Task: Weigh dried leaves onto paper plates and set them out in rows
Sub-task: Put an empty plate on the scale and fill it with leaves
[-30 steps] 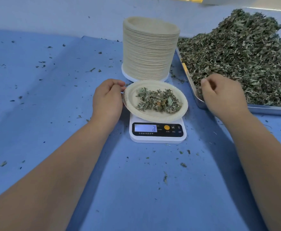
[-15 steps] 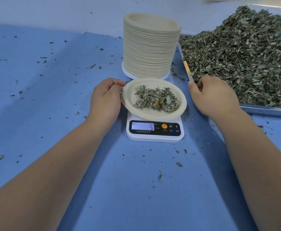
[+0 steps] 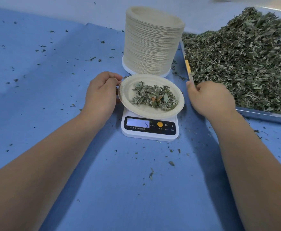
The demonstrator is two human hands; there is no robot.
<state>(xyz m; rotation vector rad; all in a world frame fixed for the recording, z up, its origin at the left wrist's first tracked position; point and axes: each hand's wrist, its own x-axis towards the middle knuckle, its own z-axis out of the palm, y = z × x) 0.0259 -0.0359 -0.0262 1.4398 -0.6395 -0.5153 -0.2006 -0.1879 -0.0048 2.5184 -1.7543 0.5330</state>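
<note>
Plate [image 3: 153, 115] of leaves [image 3: 154, 97] on scale [image 3: 149, 130], left hand [image 3: 101, 95] pinching its rim.

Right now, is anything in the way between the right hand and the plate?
No, nothing visible. Only bare blue cloth lies between the right hand and the plate. The left hand grips the plate's left rim.

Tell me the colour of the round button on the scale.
Orange. The round button on the scale shows best in the head view.
</note>
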